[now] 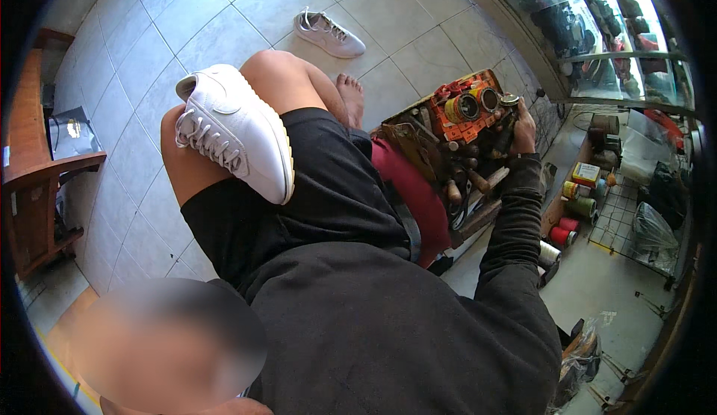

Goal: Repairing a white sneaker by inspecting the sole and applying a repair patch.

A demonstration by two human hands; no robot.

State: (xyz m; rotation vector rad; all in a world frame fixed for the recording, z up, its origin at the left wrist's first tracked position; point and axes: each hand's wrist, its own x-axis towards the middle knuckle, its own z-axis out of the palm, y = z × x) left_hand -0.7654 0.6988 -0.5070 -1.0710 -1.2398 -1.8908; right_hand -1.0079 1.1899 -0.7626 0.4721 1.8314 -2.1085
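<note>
My right hand (525,129), at the end of a black sleeve, is at the far right side of a tool box (478,228). Its fingers curl round a small dark jar with a round metal lid (509,100). Beside it lie two open round tins (461,107) on orange packets, with several wooden-handled tools (478,181) nearer me. A white lace-up sneaker (237,127) rests tilted across my left thigh and knee, with no hand on it. Skin shows at the lower edge; whether it is my left hand, and its fingers, I cannot make out.
Another white sneaker (329,34) stands on the tiled floor ahead. Several thread spools (581,207) and a wire rack (624,228) are at the right, below a glass display case (597,79). A wooden desk (52,168) is at the left. Dark red cloth (407,191) lies beside the tool box.
</note>
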